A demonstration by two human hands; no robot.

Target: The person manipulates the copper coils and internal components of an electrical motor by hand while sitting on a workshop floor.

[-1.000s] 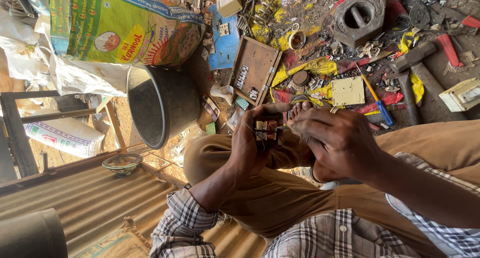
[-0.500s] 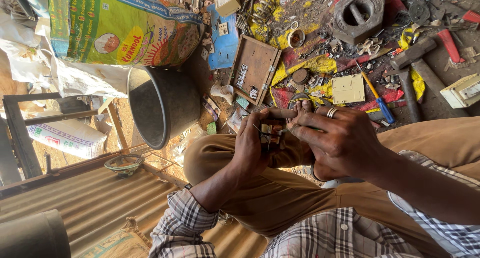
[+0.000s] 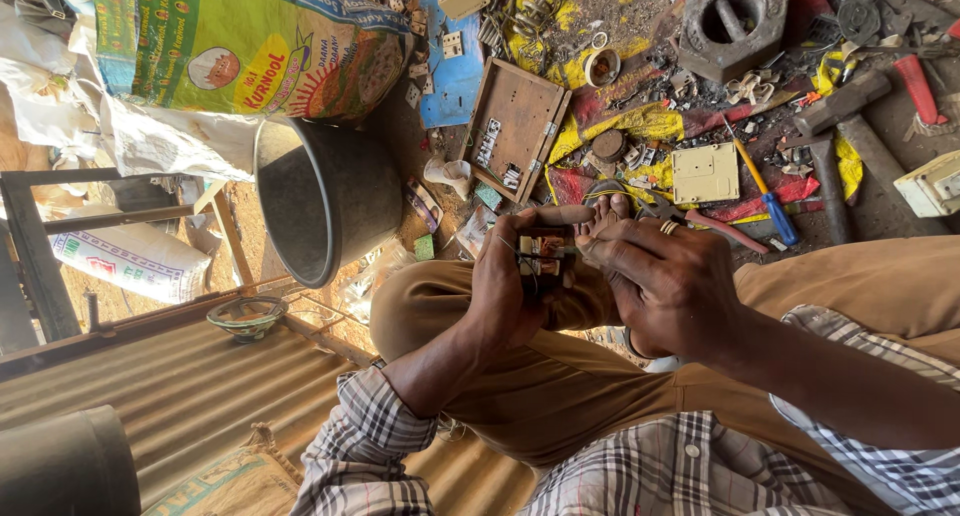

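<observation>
Both hands meet over my knee in tan trousers (image 3: 560, 396). My left hand (image 3: 505, 296) grips a small dark electrical part (image 3: 545, 261) with metal bits and thin wires on it. My right hand (image 3: 665, 286), with a ring on one finger, closes its fingertips on the same part from the other side. Most of the part is hidden by my fingers. My checked sleeves (image 3: 365, 441) show at the lower edge.
A dark metal bucket (image 3: 330, 196) lies beside a green and yellow printed sack (image 3: 250, 46). On the dirt ground beyond are a wooden tray (image 3: 515, 126), a cream switch plate (image 3: 705, 173), a blue-handled screwdriver (image 3: 765, 191), a hammer (image 3: 850, 126), a big hex nut (image 3: 735, 21) and scrap. Corrugated sheet (image 3: 170, 386) lies at lower left.
Both hands stay on the small part and have risen slightly over the knee. The right fingers have shifted a little on it.
</observation>
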